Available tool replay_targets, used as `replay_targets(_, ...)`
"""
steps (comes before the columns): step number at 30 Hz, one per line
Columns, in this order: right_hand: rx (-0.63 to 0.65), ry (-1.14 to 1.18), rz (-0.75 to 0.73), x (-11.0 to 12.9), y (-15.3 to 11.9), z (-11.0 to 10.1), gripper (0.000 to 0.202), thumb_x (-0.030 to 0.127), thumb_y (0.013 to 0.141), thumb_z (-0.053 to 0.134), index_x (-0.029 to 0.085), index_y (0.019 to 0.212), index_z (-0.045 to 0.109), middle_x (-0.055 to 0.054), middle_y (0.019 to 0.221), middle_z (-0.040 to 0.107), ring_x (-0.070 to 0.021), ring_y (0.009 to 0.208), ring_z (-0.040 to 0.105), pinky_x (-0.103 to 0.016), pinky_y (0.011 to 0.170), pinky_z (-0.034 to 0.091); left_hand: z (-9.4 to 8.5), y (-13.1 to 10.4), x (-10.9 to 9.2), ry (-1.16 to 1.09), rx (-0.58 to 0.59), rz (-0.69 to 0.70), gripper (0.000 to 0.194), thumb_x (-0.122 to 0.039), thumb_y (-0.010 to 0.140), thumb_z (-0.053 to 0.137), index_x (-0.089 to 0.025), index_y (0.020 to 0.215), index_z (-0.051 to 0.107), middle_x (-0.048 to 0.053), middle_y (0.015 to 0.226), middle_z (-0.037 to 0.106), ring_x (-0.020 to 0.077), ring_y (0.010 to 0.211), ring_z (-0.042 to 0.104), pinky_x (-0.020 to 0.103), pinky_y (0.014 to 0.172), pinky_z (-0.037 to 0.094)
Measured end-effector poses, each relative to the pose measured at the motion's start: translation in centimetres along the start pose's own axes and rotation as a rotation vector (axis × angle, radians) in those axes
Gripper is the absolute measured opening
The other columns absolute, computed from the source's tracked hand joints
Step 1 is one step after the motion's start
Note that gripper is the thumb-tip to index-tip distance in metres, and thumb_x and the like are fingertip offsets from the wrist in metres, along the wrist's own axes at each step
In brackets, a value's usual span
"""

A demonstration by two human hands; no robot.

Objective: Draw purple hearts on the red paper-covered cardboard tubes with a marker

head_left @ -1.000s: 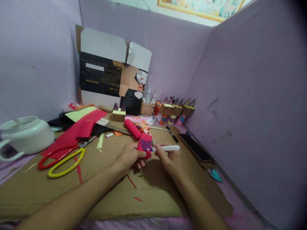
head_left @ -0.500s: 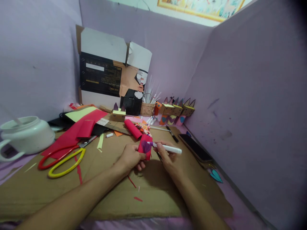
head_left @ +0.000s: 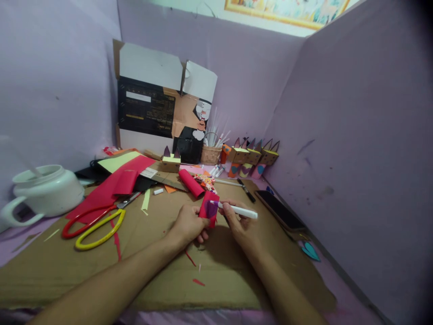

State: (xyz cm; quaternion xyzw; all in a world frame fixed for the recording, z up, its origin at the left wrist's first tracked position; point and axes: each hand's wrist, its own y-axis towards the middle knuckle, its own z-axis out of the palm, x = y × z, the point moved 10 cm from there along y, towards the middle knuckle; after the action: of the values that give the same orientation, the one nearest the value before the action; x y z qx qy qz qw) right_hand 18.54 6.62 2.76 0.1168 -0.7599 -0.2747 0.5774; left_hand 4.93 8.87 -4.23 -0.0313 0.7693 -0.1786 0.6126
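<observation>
Over a brown cardboard sheet [head_left: 162, 285], the left hand [head_left: 190, 225] is pinching the lower left edge of a small red paper piece [head_left: 209, 208] bearing a purple heart [head_left: 211, 210], fingers closed on it; the right hand [head_left: 241, 225] is curling its fingers around a slim white plastic marker [head_left: 244, 211], purple tip at the heart, contact too small to confirm. Scissors with red and yellow loop handles [head_left: 122, 212] are lying to the left, a dark flat phone [head_left: 280, 210] to the right. A red paper roll [head_left: 191, 183] is lying just behind the piece, and a tan woven basket [head_left: 211, 156] is standing beyond.
</observation>
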Motion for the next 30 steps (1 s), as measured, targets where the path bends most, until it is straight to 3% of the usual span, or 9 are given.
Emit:
replay_targets(18,0.064,-0.082,-0.071,1.3,-0.1,0.5,0.019,0.031,0.082,0.054,0.017,0.081,0.066,-0.003,0.067,0.066,-0.0151,0.061,0.062,-0.025,0.057,0.050,0.1,0.3,0.1,-0.009,0.018,0.017,0.010,-0.019,0.066,0.062,-0.014,0.069,0.054,-0.005,0.033,0.051,0.0096,0.027,0.046,0.017,0.030,0.033)
replay_targets(26,0.021,-0.073,-0.017,0.9,-0.2,0.2,0.021,0.034,0.080,0.056,0.016,0.076,0.065,-0.003,0.060,0.065,-0.0153,0.055,0.061,-0.024,0.052,0.048,0.2,0.4,0.2,-0.035,0.044,0.035,0.008,-0.018,0.065,0.062,-0.014,0.066,0.055,-0.004,0.035,0.053,0.0094,0.028,0.046,0.016,0.029,0.032)
replay_targets(30,-0.019,-0.030,0.003,0.6,-0.2,-0.2,0.021,0.035,0.080,0.055,0.016,0.078,0.066,-0.005,0.067,0.067,-0.0174,0.063,0.065,-0.025,0.055,0.050,0.3,0.3,0.0,-0.054,0.049,0.036,0.006,-0.015,0.065,0.060,-0.014,0.064,0.054,-0.004,0.034,0.051,0.0092,0.029,0.047,0.016,0.030,0.034)
